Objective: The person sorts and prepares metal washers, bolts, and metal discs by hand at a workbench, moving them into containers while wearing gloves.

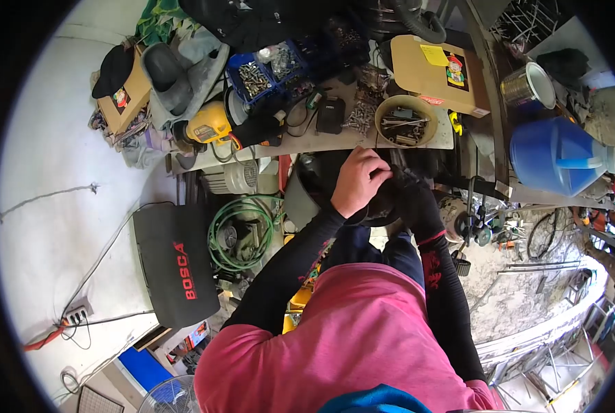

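Note:
My left hand [361, 180] is bare, its fingers curled into a pinch at the fingertips of the black glove [418, 203] on my right hand [412, 193]. Both hands meet in front of my body, just below the workbench edge. The right hand's fingers blend into dark things behind them. Black sleeves with red markings cover both forearms. Right above the hands, a round tub [426, 122] of loose metal parts stands on the workbench [287, 150]. A dark rounded object [321, 172] lies behind my left hand.
A yellow power tool [210, 124], a blue bin of screws [254, 79] and a cardboard box [424, 76] crowd the bench. A blue jug [552, 155] stands right. A coiled green hose [218, 230] and a black BOSCA case [173, 265] are at left.

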`<state>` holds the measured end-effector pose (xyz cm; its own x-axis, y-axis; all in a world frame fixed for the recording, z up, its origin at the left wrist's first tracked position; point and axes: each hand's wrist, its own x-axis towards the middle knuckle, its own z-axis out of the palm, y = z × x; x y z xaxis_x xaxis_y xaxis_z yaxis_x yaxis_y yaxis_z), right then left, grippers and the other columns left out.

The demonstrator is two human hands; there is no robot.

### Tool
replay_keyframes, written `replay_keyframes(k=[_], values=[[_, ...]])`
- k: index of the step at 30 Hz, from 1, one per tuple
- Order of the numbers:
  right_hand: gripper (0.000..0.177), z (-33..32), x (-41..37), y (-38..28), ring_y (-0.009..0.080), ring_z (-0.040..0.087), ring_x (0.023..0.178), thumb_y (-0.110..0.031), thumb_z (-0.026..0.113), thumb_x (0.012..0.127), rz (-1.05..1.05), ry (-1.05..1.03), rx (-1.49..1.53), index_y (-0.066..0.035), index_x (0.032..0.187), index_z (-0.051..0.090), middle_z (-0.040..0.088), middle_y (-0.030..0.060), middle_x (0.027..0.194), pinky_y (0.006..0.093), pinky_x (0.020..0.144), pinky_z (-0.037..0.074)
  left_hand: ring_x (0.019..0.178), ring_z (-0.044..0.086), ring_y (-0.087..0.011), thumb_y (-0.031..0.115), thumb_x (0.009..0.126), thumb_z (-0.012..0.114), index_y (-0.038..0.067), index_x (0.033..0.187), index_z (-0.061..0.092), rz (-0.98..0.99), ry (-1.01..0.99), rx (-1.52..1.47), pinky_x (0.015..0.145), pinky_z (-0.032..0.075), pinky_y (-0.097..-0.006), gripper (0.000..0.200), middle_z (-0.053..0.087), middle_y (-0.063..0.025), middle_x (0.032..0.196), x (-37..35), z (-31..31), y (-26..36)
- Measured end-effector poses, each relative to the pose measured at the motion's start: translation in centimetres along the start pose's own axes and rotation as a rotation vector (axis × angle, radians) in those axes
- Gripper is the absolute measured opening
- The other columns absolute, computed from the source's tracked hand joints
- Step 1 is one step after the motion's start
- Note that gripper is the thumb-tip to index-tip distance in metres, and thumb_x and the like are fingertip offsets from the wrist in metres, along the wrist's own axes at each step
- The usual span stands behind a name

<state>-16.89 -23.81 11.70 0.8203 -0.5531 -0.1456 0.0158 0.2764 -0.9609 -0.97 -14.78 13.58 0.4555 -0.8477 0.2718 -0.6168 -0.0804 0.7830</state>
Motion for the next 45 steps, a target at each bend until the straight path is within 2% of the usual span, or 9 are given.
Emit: replay_keyframes(k=[5,8,10,21,30,33,35,41,45], values=[[0.031,-2.1,-0.2,1.6,0.0135,0.066,0.098,-0.022,0.06,0.102,0.141,-0.033,-0.113,-0.001,0.126,0.061,0.068,0.0064,0.112,0.0294,0.086,0.055,0.081,0.061,-0.0267,0.011,0.074,0.083,0.004,0.083,0.071,-0.04,-0.269,-0.047,0.074,0.048,-0.0371,0.016,0.065,-0.0074,0.08,0.5,-1.1,-0.7],[0.03,-4.1,0.2,4.4,0.0125,0.067,0.092,-0.023,0.06,0.102,-0.682,-0.178,-1.074,-0.003,0.125,0.059,0.069,0.0054,0.104,0.0288,0.08,0.056,0.075,0.062,-0.0249,0.013,0.075,0.084,0.003,0.084,0.07,-0.038,-0.5,-0.274,0.069,0.048,-0.0348,0.019,0.064,-0.0075,0.077,2.4,-1.3,-1.0],[0.029,-3.1,-1.1,4.9,0.0136,0.067,0.094,-0.025,0.057,0.104,0.237,-0.135,0.171,-0.003,0.124,0.058,0.068,0.0052,0.106,0.03,0.08,0.057,0.075,0.065,-0.0212,0.015,0.078,0.084,0.003,0.09,0.072,-0.034,-0.578,-0.206,0.07,0.049,-0.0313,0.021,0.068,-0.0068,0.082,3.5,-1.4,-1.8],[0.035,-5.5,-5.4,5.8,0.0195,0.065,0.099,-0.027,0.057,0.104,0.317,0.151,0.669,-0.005,0.13,0.056,0.065,0.0057,0.11,0.0362,0.087,0.055,0.075,0.072,-0.0185,-0.001,0.083,0.066,0.001,0.095,0.076,-0.273,0.721,0.276,0.072,0.055,-0.0322,0.016,0.076,-0.0121,0.084,11.5,-25.2,-21.3],[0.024,-6.3,-5.7,10.2,0.0179,0.064,0.106,-0.017,0.055,0.104,0.225,0.167,0.41,-0.007,0.126,0.055,0.063,0.0061,0.115,0.0329,0.092,0.054,0.084,0.073,-0.03,0.005,0.077,0.068,0.007,0.096,0.078,-0.087,-0.068,0.818,0.079,0.057,-0.0403,0.022,0.075,-0.0145,0.087,15.7,-26.1,-24.6],[0.027,-6.3,-5.6,9.3,0.021,0.062,0.115,-0.016,0.056,0.103,-0.11,0.094,-1.001,-0.008,0.128,0.055,0.062,0.0087,0.122,0.038,0.1,0.051,0.09,0.072,-0.032,0.006,0.077,0.068,0.01,0.098,0.078,-0.222,-0.189,0.797,0.083,0.056,-0.0425,0.024,0.075,-0.0137,0.089,16.4,-25.5,-26.9],[0.028,-6.4,-5.6,8.9,0.0271,0.059,0.121,-0.019,0.054,0.103,-0.122,-0.013,-1.078,-0.008,0.129,0.055,0.062,0.01,0.127,0.045,0.104,0.048,0.092,0.072,-0.0326,0.008,0.077,0.07,0.011,0.1,0.079,-0.274,-0.256,0.814,0.084,0.056,-0.0429,0.025,0.075,-0.0139,0.089,16.8,-24.9,-27.7],[0.028,-4.4,-5.9,8.4,0.0309,0.063,0.115,-0.017,0.059,0.101,0.235,0.147,0.785,-0.007,0.127,0.056,0.063,0.012,0.123,0.0473,0.099,0.052,0.099,0.07,-0.0369,0.016,0.079,0.074,0.012,0.103,0.077,-0.358,-0.226,1.033,0.089,0.055,-0.0461,0.024,0.074,-0.0166,0.101,17.2,-22.4,-28.1],[0.028,-2.8,-5.4,6.6,0.0281,0.067,0.107,-0.017,0.06,0.101,0.212,0.201,0.097,-0.006,0.126,0.056,0.066,0.0115,0.116,0.0434,0.092,0.056,0.107,0.067,-0.0387,0.016,0.08,0.072,0.009,0.105,0.074,-0.39,-0.271,1.057,0.093,0.054,-0.0472,0.026,0.071,-0.0182,0.11,17.4,-22.4,-28.0]])
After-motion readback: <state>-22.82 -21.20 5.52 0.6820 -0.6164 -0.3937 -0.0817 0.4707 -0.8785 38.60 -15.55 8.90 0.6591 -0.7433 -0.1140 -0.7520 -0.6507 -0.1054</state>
